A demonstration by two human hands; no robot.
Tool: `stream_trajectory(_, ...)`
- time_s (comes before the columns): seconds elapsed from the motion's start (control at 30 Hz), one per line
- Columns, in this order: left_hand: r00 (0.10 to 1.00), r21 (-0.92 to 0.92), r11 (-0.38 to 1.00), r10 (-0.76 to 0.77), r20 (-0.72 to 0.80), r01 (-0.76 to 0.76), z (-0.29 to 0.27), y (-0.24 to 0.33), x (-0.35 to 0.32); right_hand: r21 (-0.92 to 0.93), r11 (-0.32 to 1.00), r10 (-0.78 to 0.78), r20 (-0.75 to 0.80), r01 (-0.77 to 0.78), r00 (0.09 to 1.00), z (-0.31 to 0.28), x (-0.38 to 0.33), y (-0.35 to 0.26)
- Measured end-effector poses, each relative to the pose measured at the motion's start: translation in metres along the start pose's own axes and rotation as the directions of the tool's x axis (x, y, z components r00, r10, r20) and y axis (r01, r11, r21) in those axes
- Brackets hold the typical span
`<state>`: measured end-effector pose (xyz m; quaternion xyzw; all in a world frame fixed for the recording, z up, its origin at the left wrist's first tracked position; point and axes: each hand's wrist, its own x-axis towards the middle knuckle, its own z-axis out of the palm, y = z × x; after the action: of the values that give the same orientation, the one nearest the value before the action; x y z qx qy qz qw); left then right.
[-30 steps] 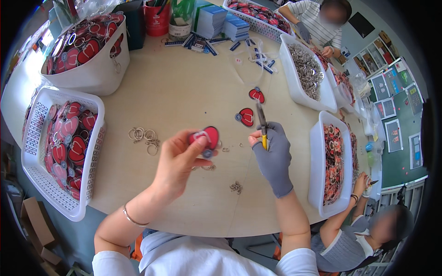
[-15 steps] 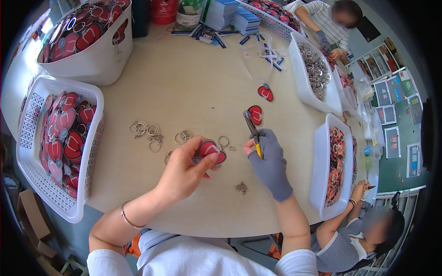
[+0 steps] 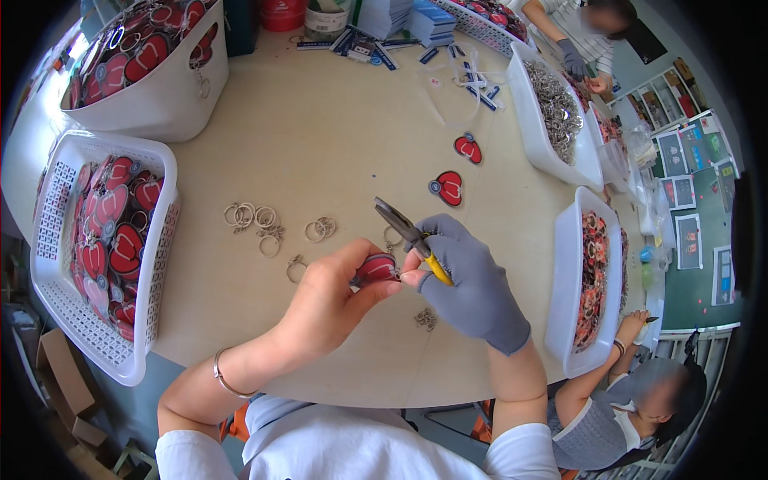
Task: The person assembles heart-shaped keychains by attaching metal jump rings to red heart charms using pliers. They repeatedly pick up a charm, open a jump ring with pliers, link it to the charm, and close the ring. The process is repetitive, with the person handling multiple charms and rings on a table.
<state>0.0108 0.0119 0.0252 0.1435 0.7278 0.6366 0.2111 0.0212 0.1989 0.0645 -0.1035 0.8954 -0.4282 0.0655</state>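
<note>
My left hand (image 3: 326, 300), bare, pinches a red keychain charm (image 3: 378, 267) with a dark rim between thumb and fingers. In a grey fingerless glove, my right hand (image 3: 474, 280) grips yellow-handled pliers (image 3: 406, 226), their jaws pointing up and left. Its bare fingertips meet the charm's right edge, where something small and metallic shows, too small to make out. Behind the hands lie two more red charms, a nearer one (image 3: 450, 189) and a farther one (image 3: 468, 148). Split rings with short chains (image 3: 269, 232) lie to the left, and a small pile of metal links (image 3: 426, 320) is below the right hand.
A white basket (image 3: 166, 232) of red charms stands at left, with a larger tub (image 3: 180, 108) behind it. On the right are a bin of metal rings (image 3: 524, 104) and a bin of orange-red pieces (image 3: 565, 280). Two co-workers sit along the right side.
My right hand has come left and down to the charm, its fingertips now meeting the edge. The pliers moved along with it. The charm in my left hand has turned more edge-on.
</note>
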Motion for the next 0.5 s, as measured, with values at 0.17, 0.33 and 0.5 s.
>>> stream_trajectory(0.17, 0.987, 0.143, 0.977, 0.160, -0.015, -0.156, 0.000, -0.003, -0.001, 0.091, 0.992, 0.074, 0.136, -0.087, 0.988, -0.009, 0.004, 0.004)
stream_trajectory(0.33, 0.953, 0.220, 0.930, 0.301, 0.005, -0.295, 0.000, -0.007, 0.001, 0.095, 0.969, 0.198, 0.263, -0.229, 0.944, -0.017, 0.010, -0.001)
stream_trajectory(0.5, 0.954, 0.127, 0.946, 0.297, 0.026, -0.298, 0.001, -0.009, 0.002, 0.032, 0.987, 0.141, 0.295, -0.158, 0.945, -0.020, 0.012, -0.001)
